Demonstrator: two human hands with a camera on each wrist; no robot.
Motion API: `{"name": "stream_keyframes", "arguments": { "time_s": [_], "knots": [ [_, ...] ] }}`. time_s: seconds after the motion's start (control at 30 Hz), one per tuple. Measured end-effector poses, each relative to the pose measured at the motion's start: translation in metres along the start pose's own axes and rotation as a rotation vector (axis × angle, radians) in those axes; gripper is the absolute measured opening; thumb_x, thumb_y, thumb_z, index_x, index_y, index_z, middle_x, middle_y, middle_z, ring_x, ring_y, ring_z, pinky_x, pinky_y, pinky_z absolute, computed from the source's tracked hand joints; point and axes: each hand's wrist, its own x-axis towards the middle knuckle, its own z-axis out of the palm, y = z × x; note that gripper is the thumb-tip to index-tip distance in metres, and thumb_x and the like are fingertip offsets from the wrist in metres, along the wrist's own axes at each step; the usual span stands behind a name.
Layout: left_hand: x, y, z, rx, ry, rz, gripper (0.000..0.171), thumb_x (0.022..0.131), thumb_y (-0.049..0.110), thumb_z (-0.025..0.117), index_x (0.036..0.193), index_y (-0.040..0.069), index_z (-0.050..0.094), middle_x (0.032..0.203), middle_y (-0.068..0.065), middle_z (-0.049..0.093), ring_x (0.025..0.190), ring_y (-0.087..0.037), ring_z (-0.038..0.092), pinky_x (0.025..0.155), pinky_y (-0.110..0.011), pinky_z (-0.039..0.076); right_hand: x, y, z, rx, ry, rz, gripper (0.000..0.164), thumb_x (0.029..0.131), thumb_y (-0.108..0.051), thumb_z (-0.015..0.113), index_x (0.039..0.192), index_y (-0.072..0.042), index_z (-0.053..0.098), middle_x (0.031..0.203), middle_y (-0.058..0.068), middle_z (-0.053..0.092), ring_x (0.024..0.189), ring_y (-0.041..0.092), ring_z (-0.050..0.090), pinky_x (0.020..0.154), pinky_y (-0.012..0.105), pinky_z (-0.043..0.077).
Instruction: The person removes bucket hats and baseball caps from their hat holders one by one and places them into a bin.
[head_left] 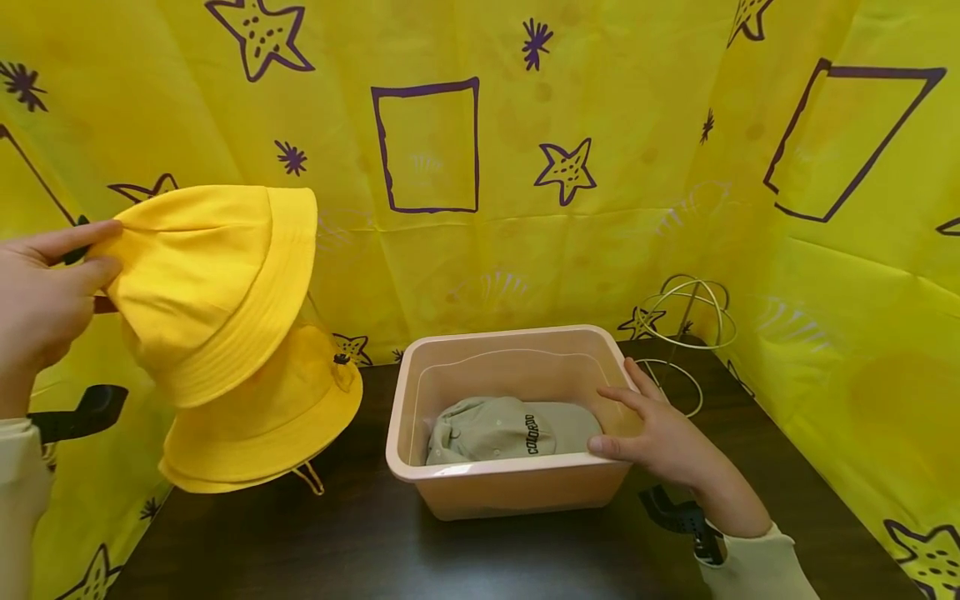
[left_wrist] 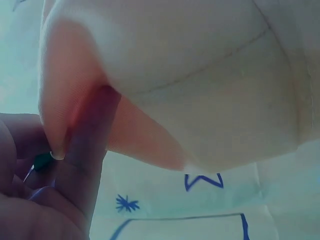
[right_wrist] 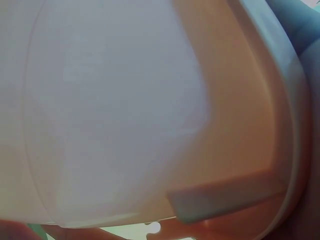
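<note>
My left hand (head_left: 45, 308) pinches a yellow bucket hat (head_left: 210, 283) by the top of its crown, between thumb and fingers. The left wrist view shows the folded fabric of this bucket hat (left_wrist: 190, 90) bunched around a finger (left_wrist: 87, 140). Just below and partly hidden by it is a second yellow hat (head_left: 262, 425), its brim tilted and a thin strap loop hanging from it. My right hand (head_left: 660, 433) rests over the right rim of a pale pink plastic tub (head_left: 525, 492), fingers extended. Inside the tub lies a grey-beige cap (head_left: 495, 429) with dark lettering.
The tub stands on a dark wooden table (head_left: 337, 550). Behind its right end rises a wire stand (head_left: 693, 342) with looped rings. Yellow cloth (head_left: 480, 267) printed with purple stars and frames encloses the table at the back and sides.
</note>
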Motion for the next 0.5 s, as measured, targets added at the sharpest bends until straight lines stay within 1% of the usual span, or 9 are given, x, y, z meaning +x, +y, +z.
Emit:
{"name": "stream_keyframes", "arguments": {
  "time_s": [0.03,0.07,0.13,0.2,0.27,0.37,0.4,0.43,0.5],
  "knots": [
    [0.000,0.003,0.000,-0.004,0.000,-0.003,0.050,0.103,0.018,0.049,0.151,0.029,0.044,0.157,-0.005,0.032,0.048,0.002,0.056,0.036,-0.020,0.040,0.000,0.000,0.000,-0.002,-0.001,0.000,0.078,0.079,-0.047,0.082,0.140,-0.004,0.057,0.163,0.021,0.005,0.141,0.055,0.014,0.100,0.073,0.026],
    [0.001,0.005,0.001,-0.016,0.004,0.000,0.049,0.103,0.018,0.050,0.151,0.030,0.044,0.156,-0.004,0.034,0.049,0.002,0.057,0.036,-0.020,0.040,0.000,0.000,0.000,-0.003,-0.001,-0.001,0.078,0.079,-0.046,0.082,0.140,-0.004,0.057,0.163,0.021,0.005,0.141,0.055,0.014,0.100,0.073,0.026],
    [0.003,0.010,0.002,-0.079,0.005,0.004,0.049,0.103,0.016,0.051,0.150,0.030,0.046,0.154,-0.001,0.037,0.055,0.004,0.058,0.037,-0.018,0.040,0.000,0.000,-0.001,-0.003,-0.002,-0.002,0.078,0.079,-0.046,0.082,0.140,-0.004,0.057,0.163,0.021,0.006,0.140,0.055,0.015,0.100,0.073,0.026],
    [0.005,0.015,0.003,-0.202,0.007,0.024,0.049,0.101,0.010,0.053,0.147,0.026,0.051,0.148,0.000,0.043,0.065,0.007,0.059,0.044,-0.014,0.046,0.000,0.001,0.000,-0.002,-0.002,-0.002,0.078,0.079,-0.046,0.082,0.140,-0.004,0.056,0.163,0.021,0.006,0.140,0.056,0.014,0.099,0.074,0.026],
    [0.006,0.018,0.004,-0.367,0.001,0.041,0.048,0.099,0.004,0.057,0.142,0.023,0.057,0.140,0.002,0.048,0.075,0.008,0.060,0.050,-0.015,0.050,0.000,0.001,0.000,0.000,-0.004,0.000,0.079,0.079,-0.046,0.082,0.140,-0.003,0.056,0.163,0.021,0.005,0.140,0.055,0.014,0.099,0.074,0.026],
    [0.004,0.025,0.006,-0.554,-0.012,0.048,0.045,0.095,0.001,0.062,0.135,0.022,0.065,0.128,0.006,0.053,0.079,0.003,0.062,0.051,-0.017,0.052,0.000,0.001,0.000,-0.002,-0.007,0.004,0.079,0.079,-0.047,0.081,0.141,-0.004,0.056,0.163,0.021,0.005,0.140,0.056,0.014,0.099,0.074,0.026],
    [0.002,0.028,0.007,-0.590,-0.017,0.038,0.045,0.094,0.001,0.065,0.134,0.021,0.066,0.127,0.006,0.054,0.078,0.002,0.063,0.051,-0.017,0.052,0.000,0.002,0.000,-0.003,-0.008,0.005,0.079,0.079,-0.047,0.081,0.141,-0.004,0.056,0.163,0.021,0.005,0.140,0.055,0.014,0.099,0.074,0.026],
    [0.001,0.030,0.008,-0.620,-0.019,0.024,0.045,0.093,0.002,0.066,0.133,0.022,0.067,0.124,0.008,0.054,0.077,0.001,0.064,0.051,-0.018,0.052,0.000,0.002,0.000,-0.005,-0.008,0.004,0.079,0.079,-0.048,0.081,0.141,-0.005,0.056,0.163,0.021,0.004,0.140,0.055,0.014,0.099,0.074,0.026],
    [-0.001,0.037,0.011,-0.637,-0.023,-0.005,0.046,0.092,0.006,0.069,0.134,0.024,0.066,0.129,0.008,0.052,0.076,0.000,0.065,0.052,-0.018,0.052,0.000,0.002,0.000,-0.008,-0.007,0.003,0.079,0.079,-0.048,0.081,0.141,-0.005,0.056,0.163,0.020,0.005,0.140,0.055,0.015,0.099,0.074,0.026]
  ]
}}
